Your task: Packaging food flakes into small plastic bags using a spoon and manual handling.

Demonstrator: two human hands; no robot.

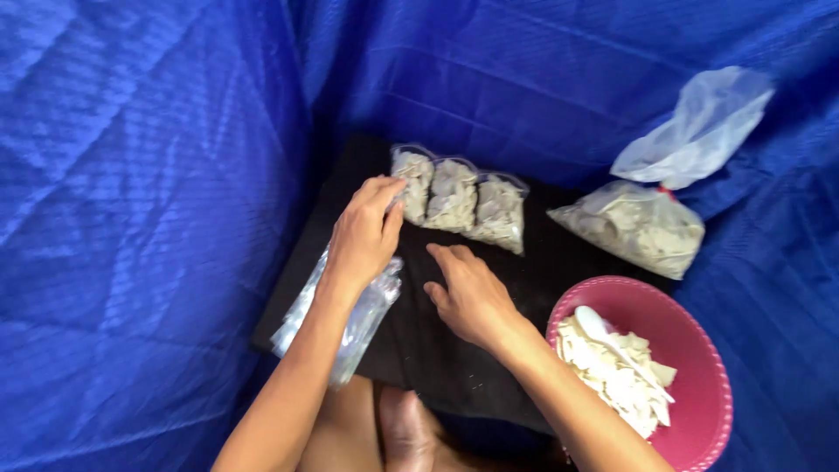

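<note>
Head view, looking down at my two hands over a black mat (454, 350) laid on blue cloth (149, 218). Item one: three small filled packets (459, 197) of pale chips, side by side at the far edge of the mat, touching one another. My left hand (365, 236) reaches to the leftmost packet, fingertips at its near left corner, fingers bent around it; I cannot tell whether they pinch it. Item two: a stack of empty clear bags (350, 319) on the left part of the mat, under my left wrist. My right hand (472, 293) rests flat on the mat, fingers apart, holding nothing. Item three: a pink bowl (699, 350) at near right, part full of pale chips with a white spoon (612, 341) lying on them. Item four: a large clear bag (642, 223) of chips, tied, beyond the bowl.
</note>
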